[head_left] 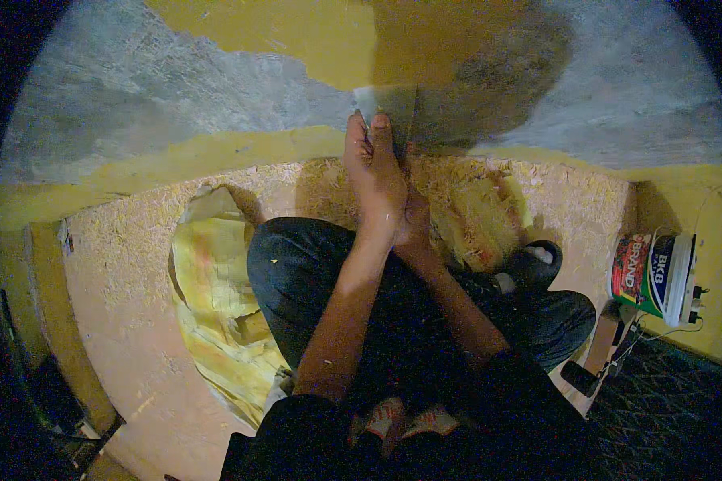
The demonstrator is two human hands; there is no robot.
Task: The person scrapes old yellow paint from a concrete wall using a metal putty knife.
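Observation:
Both hands meet in front of the wall (233, 96), where yellow paint borders bare grey patches. My left hand (377, 180) is closed, its thumb and finger pressed against a flat, pale scraper blade (369, 98) that touches the wall at the lower edge of a yellow patch. Close behind it on the right, my right hand (415, 212) is closed at the same scraper. Most of its fingers, and the scraper's handle, are hidden by the left hand.
Paint flakes cover the pale ledge (128, 240) along the wall. A crumpled yellow sheet (217, 280) lies left of my bent knee, and a flake-covered yellow piece (481, 224) lies right. Far right are a paint bucket (654, 276), thin cables (682, 329) and a dark phone-like object (579, 378).

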